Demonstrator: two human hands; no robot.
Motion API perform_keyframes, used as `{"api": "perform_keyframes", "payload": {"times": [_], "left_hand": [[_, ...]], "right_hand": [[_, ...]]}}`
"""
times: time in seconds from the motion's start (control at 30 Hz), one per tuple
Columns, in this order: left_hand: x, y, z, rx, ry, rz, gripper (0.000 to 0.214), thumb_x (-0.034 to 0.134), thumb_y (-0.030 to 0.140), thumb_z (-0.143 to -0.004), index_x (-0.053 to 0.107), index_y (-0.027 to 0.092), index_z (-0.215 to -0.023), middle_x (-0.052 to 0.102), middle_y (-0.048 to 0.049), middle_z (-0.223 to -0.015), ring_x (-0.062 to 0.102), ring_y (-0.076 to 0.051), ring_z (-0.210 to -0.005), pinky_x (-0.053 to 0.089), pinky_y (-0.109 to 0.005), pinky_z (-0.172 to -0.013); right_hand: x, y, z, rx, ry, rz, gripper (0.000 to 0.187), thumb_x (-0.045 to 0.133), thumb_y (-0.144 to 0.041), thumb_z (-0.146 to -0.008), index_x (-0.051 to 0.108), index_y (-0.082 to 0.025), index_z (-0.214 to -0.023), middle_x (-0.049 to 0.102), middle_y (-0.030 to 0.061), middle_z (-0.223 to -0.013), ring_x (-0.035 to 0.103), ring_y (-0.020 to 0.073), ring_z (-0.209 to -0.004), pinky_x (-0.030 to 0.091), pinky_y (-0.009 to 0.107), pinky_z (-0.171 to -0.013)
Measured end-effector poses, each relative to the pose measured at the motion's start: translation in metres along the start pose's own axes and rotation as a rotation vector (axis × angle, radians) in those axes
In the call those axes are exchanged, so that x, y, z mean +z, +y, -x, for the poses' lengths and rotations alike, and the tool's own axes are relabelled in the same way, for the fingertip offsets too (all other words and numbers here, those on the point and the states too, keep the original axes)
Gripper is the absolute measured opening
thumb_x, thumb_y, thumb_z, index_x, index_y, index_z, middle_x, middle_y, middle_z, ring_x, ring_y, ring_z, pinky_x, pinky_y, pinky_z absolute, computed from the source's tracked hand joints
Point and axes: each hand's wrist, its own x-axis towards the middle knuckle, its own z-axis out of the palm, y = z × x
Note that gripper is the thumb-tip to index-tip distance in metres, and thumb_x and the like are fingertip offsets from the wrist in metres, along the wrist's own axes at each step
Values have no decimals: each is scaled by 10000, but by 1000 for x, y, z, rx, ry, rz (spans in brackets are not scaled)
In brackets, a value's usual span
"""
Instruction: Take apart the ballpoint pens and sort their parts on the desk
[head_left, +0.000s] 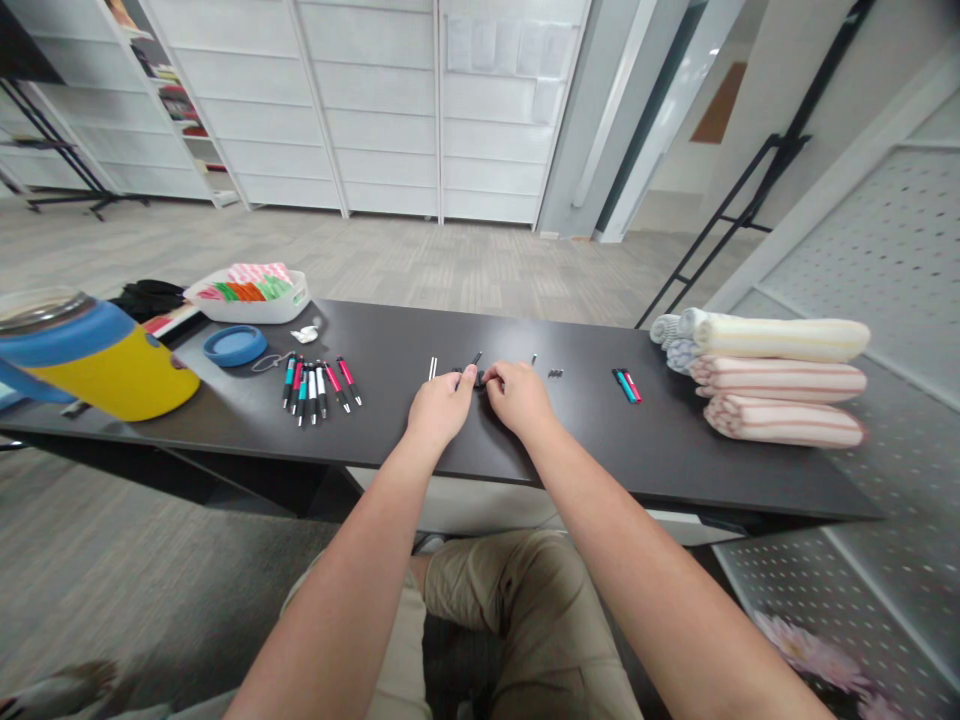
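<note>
Pens (pixel 321 390) in teal, pink and white lie clustered on the dark desk (pixel 382 340), left of the person's hands. The left hand (pixel 441 407) and right hand (pixel 519 395) nearly meet around a slim black part (pixel 477 358), fingers curled inward (the fingertips hide much, so I cannot tell whether either one grips it). Slender pale tubes (pixel 433 369) lie just beyond the left hand; tiny dark pieces (pixel 555 373) sit near the right, with a teal pen (pixel 623 386) and a pink pen (pixel 633 386) farther right.
</note>
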Motion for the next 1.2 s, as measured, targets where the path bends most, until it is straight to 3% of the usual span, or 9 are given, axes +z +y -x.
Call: {"api": "perform_keyframes", "payload": {"times": [0.23,0.43,0.53,0.67,0.8,0.97,1.2], "left_hand": [[2,-2,0,10,-4,13,629,315,626,-1050,796,221,-1030,799,-125,-1040,722,-304,-1055,492,-344,-830],[3,-3,2,25,27,48,558,340,592,-1062,781,250,-1059,799,-91,-1052,722,-273,-1034,501,-332,-852],[3,-2,6,106,45,79,468,365,510,-1080,761,262,-1101,794,-65,-1090,720,-246,-1039,501,-312,-884],[5,2,13,253,30,-18,380,382,449,-1090,707,272,-1176,781,-59,-1098,721,-234,-1011,497,-299,-869],[6,9,19,326,9,-183,323,410,411,-1090,675,254,-1187,758,-76,-1139,712,-247,-1027,479,-303,-830],[5,14,24,276,53,-192,276,493,422,-1068,602,274,-1274,750,-64,-1132,713,-236,-996,463,-292,-792],[5,9,21,276,110,-111,259,522,472,-1051,664,261,-1098,766,-44,-1036,704,-212,-912,439,-285,-764]], "right_hand": [[-2,-1,0,31,-19,-5,222,536,-133,-906,736,-224,-938,742,49,-854,603,251,-885,443,344,-845],[-5,0,1,73,90,-109,233,492,-149,-935,710,-195,-1003,753,67,-941,627,239,-904,449,337,-856],[-10,-4,4,80,140,-224,252,456,-265,-1014,692,-187,-1052,753,67,-966,644,219,-892,455,319,-837],[-17,-9,8,104,143,-344,412,417,-493,-1061,674,-208,-909,700,28,-799,610,180,-743,426,287,-716],[-17,-9,10,130,72,-458,483,443,-595,-1031,613,-220,-778,561,-25,-627,492,146,-597,358,276,-607],[-15,-6,8,189,61,-597,534,496,-668,-979,570,-217,-703,473,-38,-591,422,137,-576,323,278,-572],[-19,-5,6,232,38,-697,556,552,-715,-920,639,-201,-726,493,-34,-597,403,135,-576,320,279,-567]]}}
